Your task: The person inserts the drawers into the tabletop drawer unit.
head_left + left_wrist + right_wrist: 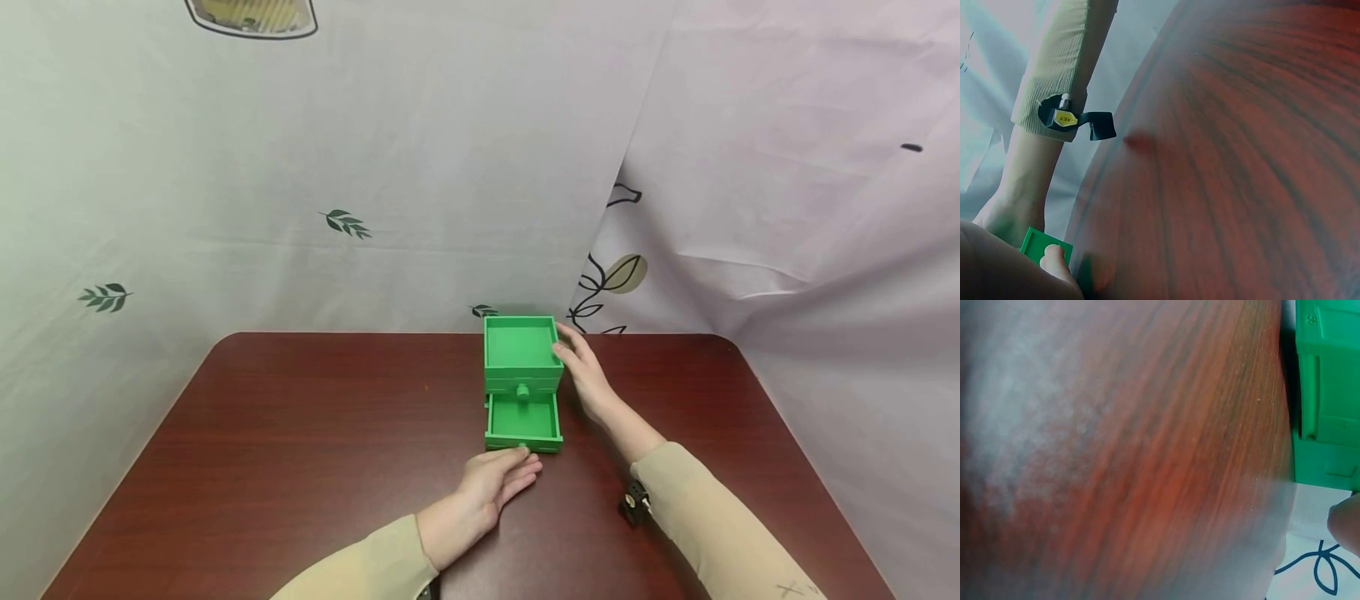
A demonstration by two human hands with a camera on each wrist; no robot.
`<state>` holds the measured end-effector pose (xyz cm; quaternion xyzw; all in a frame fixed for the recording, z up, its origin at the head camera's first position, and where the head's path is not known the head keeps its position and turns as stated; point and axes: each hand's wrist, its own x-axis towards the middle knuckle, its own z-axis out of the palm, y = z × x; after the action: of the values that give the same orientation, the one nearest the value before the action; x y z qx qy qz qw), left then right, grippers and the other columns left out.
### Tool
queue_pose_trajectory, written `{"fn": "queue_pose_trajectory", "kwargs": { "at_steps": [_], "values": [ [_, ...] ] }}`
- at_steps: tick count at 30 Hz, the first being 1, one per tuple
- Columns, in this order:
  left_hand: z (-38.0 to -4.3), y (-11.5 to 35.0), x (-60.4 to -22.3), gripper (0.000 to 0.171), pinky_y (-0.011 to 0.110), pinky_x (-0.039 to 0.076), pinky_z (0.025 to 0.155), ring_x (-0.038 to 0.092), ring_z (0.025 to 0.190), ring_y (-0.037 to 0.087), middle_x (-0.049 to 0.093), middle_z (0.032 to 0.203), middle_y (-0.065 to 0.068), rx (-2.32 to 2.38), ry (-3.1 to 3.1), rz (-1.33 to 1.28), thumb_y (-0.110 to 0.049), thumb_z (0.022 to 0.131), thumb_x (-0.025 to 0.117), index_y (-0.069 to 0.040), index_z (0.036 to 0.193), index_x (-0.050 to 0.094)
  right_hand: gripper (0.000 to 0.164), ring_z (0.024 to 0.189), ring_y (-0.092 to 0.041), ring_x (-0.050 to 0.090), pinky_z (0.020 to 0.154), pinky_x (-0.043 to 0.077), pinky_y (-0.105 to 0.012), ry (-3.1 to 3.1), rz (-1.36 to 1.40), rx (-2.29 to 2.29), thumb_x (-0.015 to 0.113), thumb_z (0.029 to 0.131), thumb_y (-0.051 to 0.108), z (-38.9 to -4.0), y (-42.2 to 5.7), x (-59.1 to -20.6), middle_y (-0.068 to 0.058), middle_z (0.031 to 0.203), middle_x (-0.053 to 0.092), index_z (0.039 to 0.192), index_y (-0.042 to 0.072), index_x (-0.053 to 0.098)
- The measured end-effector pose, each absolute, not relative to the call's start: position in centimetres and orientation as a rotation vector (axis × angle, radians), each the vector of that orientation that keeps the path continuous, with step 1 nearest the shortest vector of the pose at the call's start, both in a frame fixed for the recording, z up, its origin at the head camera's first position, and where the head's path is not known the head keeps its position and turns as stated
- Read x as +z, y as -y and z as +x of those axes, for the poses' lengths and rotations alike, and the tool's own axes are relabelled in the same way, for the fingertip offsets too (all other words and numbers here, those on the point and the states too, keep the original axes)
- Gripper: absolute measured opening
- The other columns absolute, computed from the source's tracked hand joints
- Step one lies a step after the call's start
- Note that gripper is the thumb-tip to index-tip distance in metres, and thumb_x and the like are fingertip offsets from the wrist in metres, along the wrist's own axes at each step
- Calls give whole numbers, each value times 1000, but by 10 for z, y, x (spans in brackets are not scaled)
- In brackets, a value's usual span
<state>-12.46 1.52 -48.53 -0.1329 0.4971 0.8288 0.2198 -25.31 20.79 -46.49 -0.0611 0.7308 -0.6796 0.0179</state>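
A small green drawer box (pixel 522 342) stands near the far edge of the table, with a shallow tray-like top and a round knob on its upper front. Its lower drawer (pixel 525 417) is pulled out, and nothing lies inside. My left hand (pixel 480 492) is at the drawer's front, thumb and forefinger pinching its small knob, other fingers stretched out. My right hand (pixel 588 375) holds the box at its right side, thumb by the top rim and fingers around the far corner. In the right wrist view, the green box side (pixel 1332 394) shows with one fingertip (pixel 1344 525) below it.
The box stands on a dark red wooden table (pixel 337 433). A pale cloth backdrop (pixel 420 167) with leaf prints hangs behind the table and along its sides. A small black device (pixel 634 502) is strapped at the right sleeve's cuff.
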Motion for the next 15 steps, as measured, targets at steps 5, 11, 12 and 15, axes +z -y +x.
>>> {"fn": "queue_pose_trajectory", "kwargs": {
  "at_steps": [5, 11, 12, 15],
  "values": [
    [-124, -15, -485, 41, 30, 67, 94, 78, 92, 11, 75, 121, 29, 2303, -1374, -389, -2, 104, 63, 21, 136, 53, 58, 151, -37, 37, 132, 28, -53, -2267, -198, -2111, 44, 112, 15, -254, -208, -465, -28, 164, 36, 165, -1, 26],
    [-125, -18, -484, 41, 33, 66, 98, 78, 95, 13, 73, 125, 32, 2324, -1363, -404, -1, 104, 62, 21, 137, 52, 58, 150, -37, 37, 131, 29, -51, -2274, -190, -2106, 44, 112, 15, -253, -208, -466, -29, 164, 36, 165, -1, 26],
    [-126, -18, -484, 41, 33, 66, 98, 78, 95, 13, 73, 124, 32, 2327, -1362, -404, -1, 104, 62, 21, 137, 52, 58, 150, -37, 37, 130, 29, -50, -2274, -189, -2107, 44, 112, 14, -253, -208, -466, -29, 164, 36, 165, -1, 26],
    [-131, -21, -482, 40, 33, 66, 99, 78, 96, 14, 73, 125, 31, 2338, -1354, -409, -1, 105, 62, 21, 137, 52, 58, 149, -36, 38, 129, 30, -48, -2271, -189, -2113, 44, 112, 14, -253, -208, -465, -28, 165, 36, 165, -1, 27]
  ]
}}
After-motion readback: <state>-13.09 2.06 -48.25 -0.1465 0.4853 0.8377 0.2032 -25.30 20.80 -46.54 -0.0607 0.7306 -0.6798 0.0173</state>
